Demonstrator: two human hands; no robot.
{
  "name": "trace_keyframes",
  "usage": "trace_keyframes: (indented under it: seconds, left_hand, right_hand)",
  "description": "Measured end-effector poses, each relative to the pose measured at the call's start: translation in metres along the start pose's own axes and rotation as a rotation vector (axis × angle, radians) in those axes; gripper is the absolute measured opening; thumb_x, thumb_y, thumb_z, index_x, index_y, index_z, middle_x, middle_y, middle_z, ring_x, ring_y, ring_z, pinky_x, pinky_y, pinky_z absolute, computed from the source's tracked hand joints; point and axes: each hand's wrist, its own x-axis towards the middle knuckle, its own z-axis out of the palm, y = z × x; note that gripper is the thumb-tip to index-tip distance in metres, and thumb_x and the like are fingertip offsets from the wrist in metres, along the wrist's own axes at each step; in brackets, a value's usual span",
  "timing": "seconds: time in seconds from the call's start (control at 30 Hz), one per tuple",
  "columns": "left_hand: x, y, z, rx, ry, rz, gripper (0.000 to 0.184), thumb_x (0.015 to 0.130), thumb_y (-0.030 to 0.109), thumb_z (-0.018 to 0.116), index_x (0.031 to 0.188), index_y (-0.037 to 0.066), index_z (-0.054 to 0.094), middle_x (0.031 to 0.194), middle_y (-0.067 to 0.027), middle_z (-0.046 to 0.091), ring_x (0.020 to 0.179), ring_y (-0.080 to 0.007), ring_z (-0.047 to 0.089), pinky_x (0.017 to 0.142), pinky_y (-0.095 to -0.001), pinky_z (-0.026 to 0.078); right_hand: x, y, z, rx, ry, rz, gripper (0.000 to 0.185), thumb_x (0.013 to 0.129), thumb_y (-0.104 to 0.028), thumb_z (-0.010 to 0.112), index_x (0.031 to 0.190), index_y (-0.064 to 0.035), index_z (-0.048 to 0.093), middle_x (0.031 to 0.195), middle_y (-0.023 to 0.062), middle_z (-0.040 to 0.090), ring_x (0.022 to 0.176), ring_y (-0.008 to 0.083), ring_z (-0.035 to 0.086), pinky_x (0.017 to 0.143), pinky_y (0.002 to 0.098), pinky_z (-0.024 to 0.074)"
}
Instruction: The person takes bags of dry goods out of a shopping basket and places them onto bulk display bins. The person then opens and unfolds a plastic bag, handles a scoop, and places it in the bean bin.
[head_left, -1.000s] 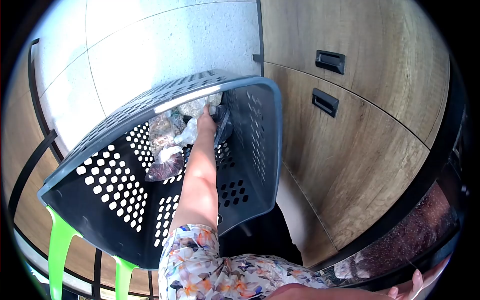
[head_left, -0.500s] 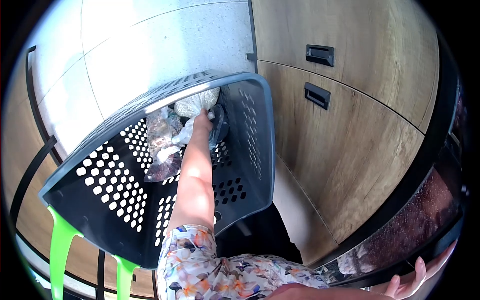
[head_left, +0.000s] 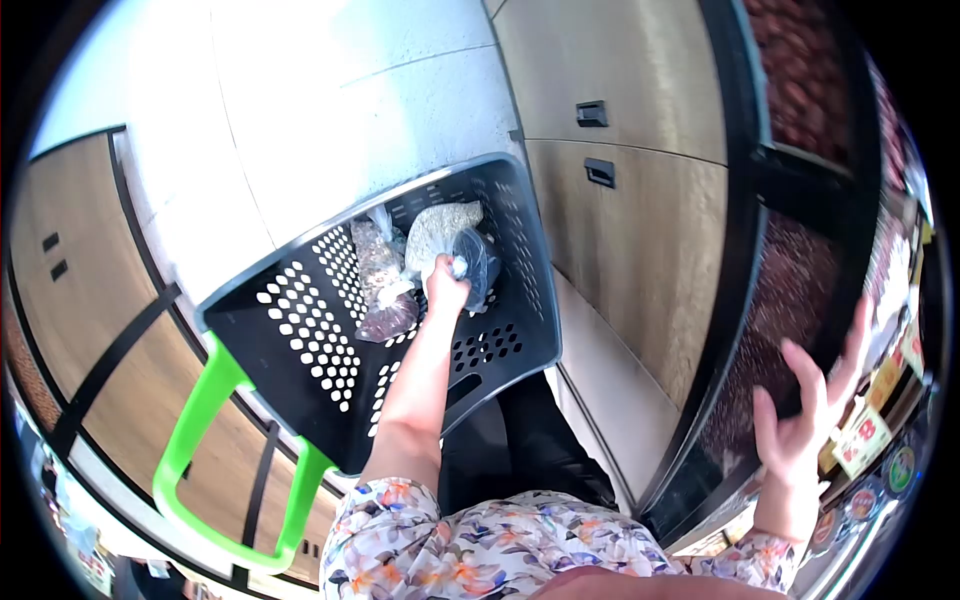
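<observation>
A dark grey shopping basket (head_left: 548, 300) with perforated walls stands tilted in front of me. Inside it, my left hand (head_left: 447, 290) is closed around the gathered neck of a clear plastic bag of pale grains (head_left: 445, 222). A bag with dark contents (head_left: 480, 262) lies right beside that hand. Farther left in the basket are a bag of mixed brownish bits (head_left: 378, 258) and a bag of dark red contents (head_left: 388, 322). My right hand (head_left: 800, 425) is raised at the right, fingers spread and holding nothing, by a clear-fronted bin of small dark red beans (head_left: 785, 290).
Wooden drawer fronts (head_left: 630, 250) with black handles rise to the right of the basket. Its green handle (head_left: 190, 430) hangs at the lower left. Pale floor tiles (head_left: 330, 130) lie beyond, with another wooden cabinet (head_left: 75, 220) at left. Price cards (head_left: 862, 440) line the right edge.
My view has swung to the right. My left hand has shifted toward me with the bag of pale grains. My right hand has risen from the lower edge to beside the bins.
</observation>
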Motion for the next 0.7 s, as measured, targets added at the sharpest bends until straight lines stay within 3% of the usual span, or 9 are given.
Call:
trace_keyframes:
  seconds: [0.13,0.17,0.23,0.27,0.33,0.4,0.47,0.63,0.7]
  left_hand:
    - [-0.056,0.024,-0.037,-0.097,0.017,0.048,0.044,0.062,0.008,0.068,0.102,0.006,0.051,0.095,-0.0181,0.061,0.088,-0.0315,0.061,0.078,-0.0364,0.048]
    - [-0.066,0.025,-0.049,0.157,0.014,0.302,0.038,0.062,0.011,0.07,0.097,0.003,0.055,0.103,-0.015,0.058,0.092,-0.0321,0.06,0.08,-0.036,0.048]
    - [-0.086,0.02,-0.061,0.118,0.03,0.414,0.042,0.062,0.01,0.072,0.1,0.001,0.056,0.104,-0.0132,0.056,0.095,-0.0296,0.058,0.083,-0.033,0.046]
    - [-0.102,0.036,-0.073,-0.171,-0.074,0.248,0.052,0.061,0.005,0.074,0.106,-0.002,0.051,0.102,-0.0135,0.056,0.095,-0.0245,0.057,0.083,-0.0304,0.046]
    - [-0.14,0.089,-0.105,-0.252,-0.13,0.077,0.052,0.059,-0.002,0.07,0.105,-0.003,0.046,0.098,-0.0099,0.054,0.087,-0.0183,0.055,0.08,-0.0299,0.045]
    - [-0.152,0.079,-0.109,-0.362,-0.124,0.167,0.05,0.057,-0.005,0.068,0.102,-0.001,0.048,0.093,-0.007,0.055,0.083,-0.0175,0.055,0.078,-0.0307,0.046]
    - [-0.192,0.116,-0.128,-0.381,-0.123,0.191,0.049,0.057,-0.009,0.065,0.102,0.002,0.049,0.092,-0.007,0.056,0.079,-0.0178,0.056,0.072,-0.0307,0.048]
    - [-0.244,0.138,-0.163,-0.227,-0.076,0.354,0.048,0.058,-0.009,0.064,0.101,0.002,0.048,0.088,-0.0088,0.056,0.063,-0.0169,0.057,0.036,-0.0224,0.041]
    - [-0.283,0.161,-0.175,-0.259,-0.099,0.383,0.047,0.057,-0.008,0.063,0.101,0.002,0.048,0.086,-0.0083,0.056,0.061,-0.0163,0.056,0.037,-0.0226,0.042]
  right_hand:
    - [-0.001,-0.001,-0.003,0.099,0.122,-0.011,0.041,0.054,-0.011,0.072,0.093,-0.0072,0.063,0.138,0.0293,0.03,0.128,0.0468,0.029,0.105,0.0515,0.0252]
    - [-0.002,0.0,-0.005,0.108,0.149,-0.017,0.041,0.053,-0.012,0.073,0.092,-0.0068,0.063,0.138,0.0291,0.03,0.128,0.0462,0.03,0.104,0.0509,0.0272]
    - [-0.007,0.01,-0.008,0.166,0.225,-0.023,0.039,0.053,-0.011,0.072,0.09,-0.0058,0.063,0.136,0.0281,0.034,0.126,0.0446,0.034,0.103,0.0501,0.0303]
    - [-0.01,0.015,-0.01,0.199,0.285,-0.041,0.035,0.055,-0.012,0.071,0.088,-0.0045,0.063,0.133,0.0277,0.037,0.125,0.0438,0.035,0.103,0.0493,0.0312]
    - [-0.018,0.03,-0.009,0.251,0.303,-0.029,0.031,0.058,-0.013,0.07,0.087,-0.005,0.063,0.136,0.0261,0.035,0.127,0.0435,0.033,0.104,0.0506,0.0299]
    - [-0.024,0.042,-0.007,0.264,0.314,-0.014,0.029,0.061,-0.015,0.069,0.088,-0.0062,0.062,0.138,0.0231,0.034,0.13,0.0421,0.029,0.104,0.0507,0.0293]
    - [-0.03,0.049,-0.014,0.26,0.35,-0.012,0.024,0.065,-0.017,0.066,0.086,-0.0058,0.062,0.138,0.0204,0.035,0.131,0.0397,0.029,0.104,0.0503,0.0298]
    - [-0.046,0.042,0.023,0.325,0.545,-0.003,0.019,0.07,-0.016,0.059,0.086,-0.0054,0.064,0.134,0.0172,0.042,0.13,0.035,0.032,0.106,0.0491,0.029]
    - [-0.087,0.014,0.012,0.475,0.65,-0.051,0.018,0.069,-0.015,0.06,0.085,-0.0054,0.063,0.128,0.0171,0.049,0.126,0.0332,0.038,0.105,0.0478,0.0309]
